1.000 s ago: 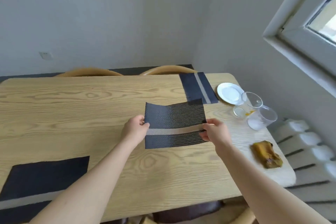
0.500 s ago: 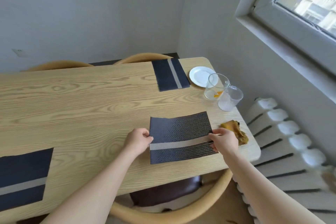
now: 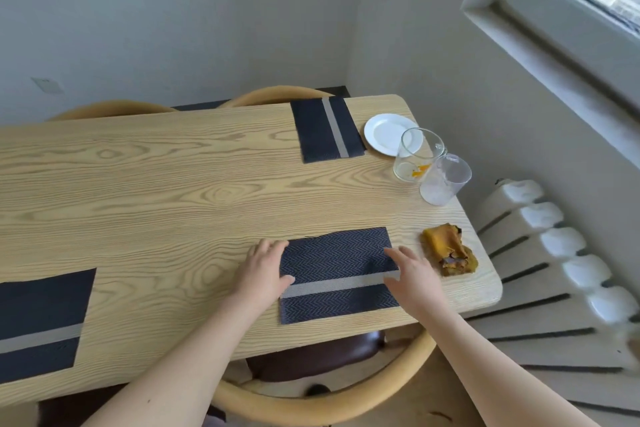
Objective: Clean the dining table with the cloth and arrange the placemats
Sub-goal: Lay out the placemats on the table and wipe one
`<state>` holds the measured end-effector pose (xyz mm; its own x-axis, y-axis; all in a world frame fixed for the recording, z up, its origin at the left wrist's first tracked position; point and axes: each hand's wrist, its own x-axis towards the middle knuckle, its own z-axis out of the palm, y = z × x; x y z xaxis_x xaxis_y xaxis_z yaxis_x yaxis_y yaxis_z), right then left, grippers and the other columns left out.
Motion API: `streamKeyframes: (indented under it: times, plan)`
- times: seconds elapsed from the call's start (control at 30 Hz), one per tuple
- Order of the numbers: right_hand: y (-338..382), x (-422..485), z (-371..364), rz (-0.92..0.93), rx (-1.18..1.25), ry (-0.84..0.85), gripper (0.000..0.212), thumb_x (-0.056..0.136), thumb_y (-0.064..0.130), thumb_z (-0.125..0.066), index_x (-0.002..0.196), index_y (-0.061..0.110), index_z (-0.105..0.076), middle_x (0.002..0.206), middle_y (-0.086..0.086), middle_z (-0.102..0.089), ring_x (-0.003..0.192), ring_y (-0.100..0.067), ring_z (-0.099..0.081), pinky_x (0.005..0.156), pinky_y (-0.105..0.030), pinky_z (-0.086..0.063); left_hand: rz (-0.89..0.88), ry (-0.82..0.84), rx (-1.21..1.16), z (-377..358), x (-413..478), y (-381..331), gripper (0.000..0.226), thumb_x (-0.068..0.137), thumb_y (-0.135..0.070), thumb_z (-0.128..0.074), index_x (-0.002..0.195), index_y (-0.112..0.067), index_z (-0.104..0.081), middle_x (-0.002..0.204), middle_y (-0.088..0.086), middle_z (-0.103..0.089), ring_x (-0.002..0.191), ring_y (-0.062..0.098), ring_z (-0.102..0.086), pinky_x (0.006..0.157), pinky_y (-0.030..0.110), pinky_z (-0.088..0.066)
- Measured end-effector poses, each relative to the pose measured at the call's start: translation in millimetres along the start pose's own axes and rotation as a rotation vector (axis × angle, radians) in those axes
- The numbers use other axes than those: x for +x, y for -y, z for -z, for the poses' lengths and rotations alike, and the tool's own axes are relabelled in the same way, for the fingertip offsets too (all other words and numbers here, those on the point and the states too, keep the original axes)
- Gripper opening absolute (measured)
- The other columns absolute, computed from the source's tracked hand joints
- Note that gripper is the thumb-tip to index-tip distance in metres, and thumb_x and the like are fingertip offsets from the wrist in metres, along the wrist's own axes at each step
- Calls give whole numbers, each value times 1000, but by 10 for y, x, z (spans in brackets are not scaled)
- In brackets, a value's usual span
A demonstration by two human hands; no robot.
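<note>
Three placemats on the table point(image 3: 173, 191). Near-right placemat point(image 3: 339, 274) lies flat by the near edge, stripe running left-right. Left hand point(image 3: 263, 270) rests on its left edge, fingers relaxed, gripping nothing. Right hand point(image 3: 412, 274) is at its right edge, fingers straight, nothing pinched; contact unclear. Orange cloth point(image 3: 448, 251) lies crumpled just right of it. Far-right placemat point(image 3: 327, 130) and near-left placemat point(image 3: 41, 319) lie flat.

White plate point(image 3: 381, 132), glass mug point(image 3: 414, 163) touching clear cup point(image 3: 445, 182), radiator point(image 3: 554, 253)
</note>
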<state>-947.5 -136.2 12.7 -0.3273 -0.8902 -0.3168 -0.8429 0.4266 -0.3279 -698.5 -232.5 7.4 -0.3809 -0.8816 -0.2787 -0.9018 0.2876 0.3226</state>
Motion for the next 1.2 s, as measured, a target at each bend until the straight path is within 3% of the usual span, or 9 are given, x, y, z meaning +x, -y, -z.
streamKeyframes:
  times: [0.1, 0.23, 0.53, 0.73, 0.97, 1.2]
  plan:
    - [14, 34, -44, 115, -106, 81, 67, 90, 22, -56, 150, 29, -26, 156, -3, -23, 143, -22, -18, 111, -35, -32, -83, 121, 57, -10, 22, -60, 82, 81, -43, -67, 148, -26, -22, 154, 1, -21, 141, 21, -21, 113, 36, -28]
    - [-1, 95, -93, 137, -168, 142, 70, 89, 27, -58, 150, 30, -24, 158, -3, -18, 146, -21, -9, 115, -38, -27, -106, 272, 201, -56, 65, -86, 97, 76, -48, -70, 150, -30, -11, 160, -1, 0, 147, 21, -3, 117, 40, -17]
    - [185, 316, 54, 158, -126, 28, 54, 90, 31, -55, 142, 27, -42, 147, 0, -39, 136, -21, -30, 109, -33, -32, -128, 164, 125, 154, 223, -154, 78, 81, -52, -62, 146, -27, -26, 155, -1, -21, 141, 20, -24, 115, 40, -23]
    - [601, 655, 372, 208, -61, -61, 49, 91, 22, -55, 139, 26, -47, 149, -1, -39, 137, -22, -31, 107, -34, -35, -179, 75, 100, 544, 526, -278, 71, 86, -45, -60, 146, -24, -28, 154, 0, -21, 140, 20, -24, 115, 39, -22]
    - [1052, 1025, 582, 221, -36, -115, 41, 91, 21, -54, 132, 23, -54, 133, 3, -55, 124, -20, -45, 92, -32, -46, -196, -10, 81, 960, 905, -233, 62, 88, -39, -59, 143, -25, -33, 152, 1, -27, 137, 21, -30, 113, 38, -26]
    - [1427, 1507, 513, 157, -23, -150, 36, 92, 21, -53, 127, 22, -57, 125, 4, -60, 115, -18, -52, 86, -30, -47, -199, -28, 37, 1171, 1343, 9, 59, 91, -35, -57, 143, -22, -34, 151, -1, -28, 136, 19, -31, 112, 37, -27]
